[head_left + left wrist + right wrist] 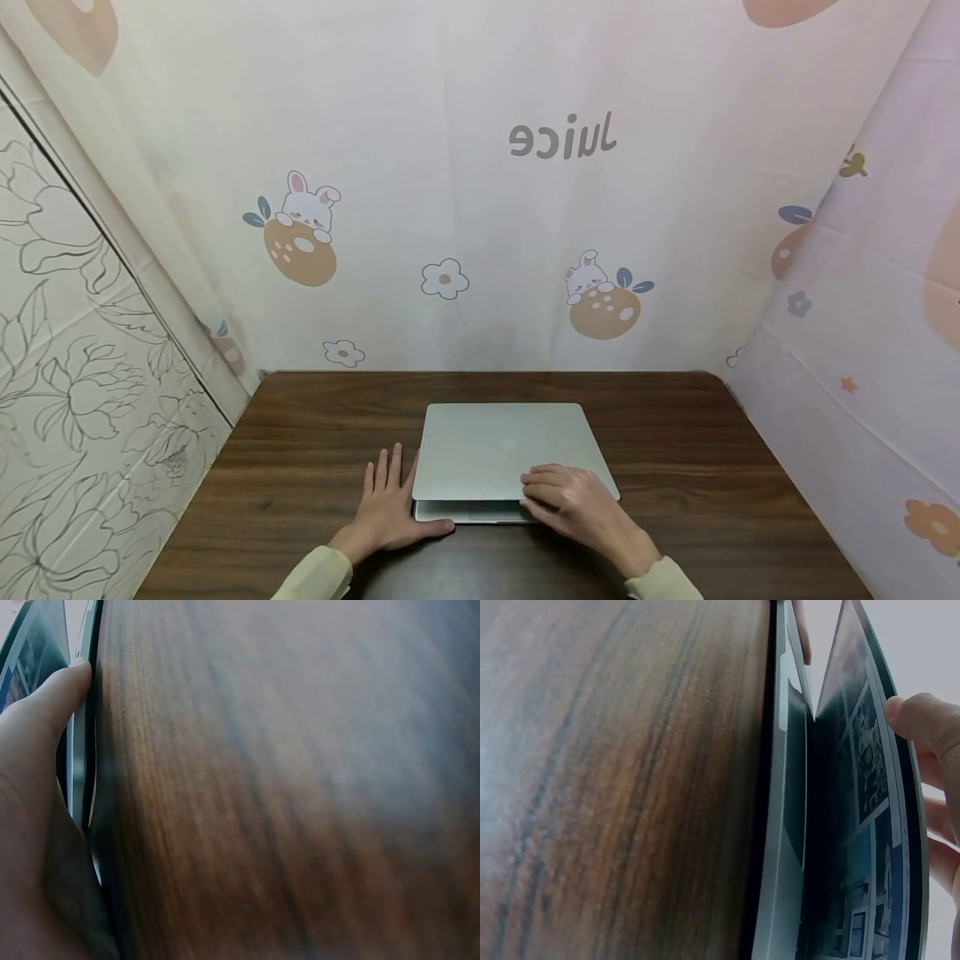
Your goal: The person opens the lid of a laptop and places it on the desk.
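A silver laptop (502, 450) lies on the wooden table, its lid raised a little above the base. My right hand (573, 508) pinches the lid's front edge, thumb under it and fingers on its outer face. The right wrist view shows the lit screen (866, 787) inside the lid and the base (784, 787) beside it. At the laptop's front left corner, my left hand (390, 512) rests with straight, spread fingers on the table. Its thumb (67, 686) lies against the front edge of the base.
The dark wood table (322, 433) extends around the laptop. Behind it hangs a pale curtain (487, 208) printed with rabbits and fruit. Similar cloth (855, 375) hangs on the right, and a floral-drawn panel (82, 400) stands on the left.
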Demonstrator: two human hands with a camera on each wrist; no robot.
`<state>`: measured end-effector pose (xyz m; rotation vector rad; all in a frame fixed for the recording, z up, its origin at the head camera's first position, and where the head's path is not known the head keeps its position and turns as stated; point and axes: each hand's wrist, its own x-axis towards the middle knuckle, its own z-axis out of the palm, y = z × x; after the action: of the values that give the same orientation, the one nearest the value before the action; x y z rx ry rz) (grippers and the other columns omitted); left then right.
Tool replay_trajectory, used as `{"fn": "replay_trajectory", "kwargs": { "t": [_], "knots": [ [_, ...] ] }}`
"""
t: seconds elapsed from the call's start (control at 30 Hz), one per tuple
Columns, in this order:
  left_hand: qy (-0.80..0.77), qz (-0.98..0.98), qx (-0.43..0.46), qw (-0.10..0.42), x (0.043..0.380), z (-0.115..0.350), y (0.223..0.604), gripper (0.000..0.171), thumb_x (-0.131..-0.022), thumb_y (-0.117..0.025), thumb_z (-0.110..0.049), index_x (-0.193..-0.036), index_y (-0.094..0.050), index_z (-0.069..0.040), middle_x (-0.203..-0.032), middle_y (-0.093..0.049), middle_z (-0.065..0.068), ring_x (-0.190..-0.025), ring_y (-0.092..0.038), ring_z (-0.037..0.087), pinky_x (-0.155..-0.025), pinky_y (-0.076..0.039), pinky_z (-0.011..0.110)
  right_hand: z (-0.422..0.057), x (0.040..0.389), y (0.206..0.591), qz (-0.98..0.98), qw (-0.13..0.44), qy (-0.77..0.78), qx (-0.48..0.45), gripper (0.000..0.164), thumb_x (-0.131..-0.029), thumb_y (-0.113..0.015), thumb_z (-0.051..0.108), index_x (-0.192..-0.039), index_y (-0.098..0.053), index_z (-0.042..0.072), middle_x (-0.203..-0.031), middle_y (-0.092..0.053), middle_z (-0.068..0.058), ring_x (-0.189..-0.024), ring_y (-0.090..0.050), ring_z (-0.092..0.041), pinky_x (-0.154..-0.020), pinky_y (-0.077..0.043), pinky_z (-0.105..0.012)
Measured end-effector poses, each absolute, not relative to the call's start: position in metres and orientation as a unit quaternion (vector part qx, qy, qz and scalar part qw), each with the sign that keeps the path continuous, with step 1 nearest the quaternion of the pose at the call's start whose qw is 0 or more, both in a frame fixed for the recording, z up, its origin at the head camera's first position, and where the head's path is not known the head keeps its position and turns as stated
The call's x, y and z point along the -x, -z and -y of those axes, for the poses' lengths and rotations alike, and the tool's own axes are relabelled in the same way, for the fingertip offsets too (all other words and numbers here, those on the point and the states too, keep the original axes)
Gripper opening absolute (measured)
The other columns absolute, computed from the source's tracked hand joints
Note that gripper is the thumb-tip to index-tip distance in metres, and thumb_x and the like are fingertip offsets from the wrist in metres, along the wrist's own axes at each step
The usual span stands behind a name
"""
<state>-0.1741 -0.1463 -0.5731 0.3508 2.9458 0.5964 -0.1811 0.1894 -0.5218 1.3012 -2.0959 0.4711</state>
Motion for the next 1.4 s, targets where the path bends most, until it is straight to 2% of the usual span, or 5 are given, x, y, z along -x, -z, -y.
{"fn": "replay_trajectory", "kwargs": {
  "t": [0.47,0.67,0.83,1.17,1.4],
  "knots": [
    [-0.192,-0.973,-0.116,0.061,0.175,0.147,0.575,0.129,-0.07,-0.059,-0.093,-0.166,-0.021,-0.015,-0.171,-0.004,0.026,-0.157,-0.001,0.051,-0.123,-0.002,0.067,-0.19,0.182,0.515,0.797,0.303,-0.182,-0.49,0.015,-0.079,-0.088,0.016,-0.092,-0.081,0.015,-0.1,-0.079,0.0,-0.092,-0.076,-0.016,-0.075,-0.062,-0.032],
    [-0.179,-0.976,-0.111,0.052,0.177,0.146,0.582,0.132,-0.068,-0.054,-0.098,-0.166,-0.021,-0.017,-0.172,-0.002,0.023,-0.158,0.0,0.048,-0.124,-0.001,0.065,-0.192,0.184,0.513,0.797,0.301,-0.182,-0.491,0.013,-0.08,-0.087,0.016,-0.092,-0.081,0.015,-0.099,-0.079,0.001,-0.092,-0.076,-0.015,-0.077,-0.062,-0.032],
    [-0.202,-0.971,-0.124,0.038,0.176,0.147,0.581,0.131,-0.068,-0.058,-0.096,-0.165,-0.024,-0.015,-0.171,-0.006,0.026,-0.157,-0.001,0.051,-0.123,0.001,0.067,-0.192,0.186,0.512,0.793,0.308,-0.18,-0.494,0.013,-0.08,-0.087,0.015,-0.091,-0.081,0.015,-0.098,-0.079,0.001,-0.091,-0.075,-0.015,-0.077,-0.062,-0.032],
    [-0.203,-0.97,-0.125,0.045,0.174,0.148,0.576,0.127,-0.07,-0.06,-0.093,-0.164,-0.028,-0.014,-0.17,-0.008,0.029,-0.156,-0.003,0.053,-0.123,-0.002,0.068,-0.191,0.186,0.507,0.801,0.297,-0.176,-0.489,0.013,-0.081,-0.087,0.016,-0.092,-0.082,0.015,-0.098,-0.078,0.002,-0.091,-0.074,-0.013,-0.077,-0.061,-0.03],
    [-0.193,-0.972,-0.121,0.052,0.175,0.147,0.574,0.125,-0.069,-0.059,-0.094,-0.164,-0.029,-0.019,-0.17,-0.006,0.028,-0.157,-0.002,0.051,-0.123,-0.002,0.067,-0.189,0.187,0.502,0.793,0.31,-0.183,-0.491,0.014,-0.079,-0.088,0.013,-0.091,-0.082,0.014,-0.096,-0.078,0.002,-0.088,-0.074,-0.012,-0.075,-0.061,-0.029]
  ]
}}
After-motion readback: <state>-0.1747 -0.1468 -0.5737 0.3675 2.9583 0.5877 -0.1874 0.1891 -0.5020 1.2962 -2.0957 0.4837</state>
